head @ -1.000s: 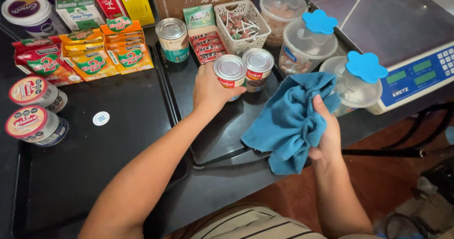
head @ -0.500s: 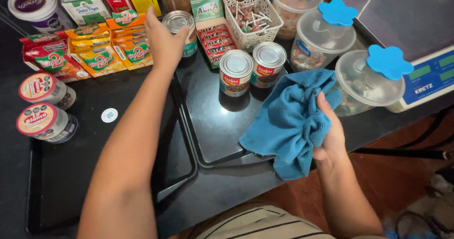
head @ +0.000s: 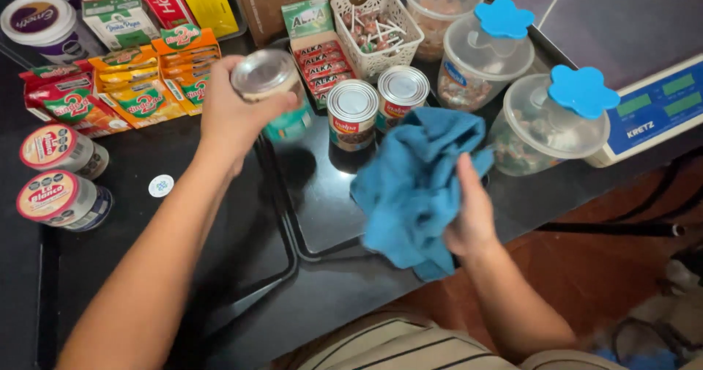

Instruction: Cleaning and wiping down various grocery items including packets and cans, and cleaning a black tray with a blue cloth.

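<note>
The left hand (head: 231,117) is closed in a firm grip around a small can with a silver lid and a green label (head: 269,84), held lifted above the black desk (head: 220,223), clear of the surface and tilted a little toward the camera (its lower part is blurred, so the label cannot be made out). The right hand (head: 472,220) is clenched on a bunched blue cloth (head: 417,187), which hangs from the fingers just above the near edge of a shiny black tray (head: 322,216) and partly hides the tray's right side. Just beyond the cloth two cans with red labels (head: 375,106) stand upright side by side on the tray, touching or nearly so; the cloth's upper fold overlaps the foot of the right one. Behind them sits a white lattice basket of wrapped sweets (head: 377,29), and to its right three clear plastic jars, two with blue flower-shaped lid knobs (head: 584,90). A weighing scale with a blue display panel (head: 652,110) stands at the far right. To the left of the lifted can lie orange and red sachets in a fanned row (head: 124,91), and nearer the left edge two round tubs with red-and-white lids (head: 55,172) lie on their sides, well apart from both hands.
</note>
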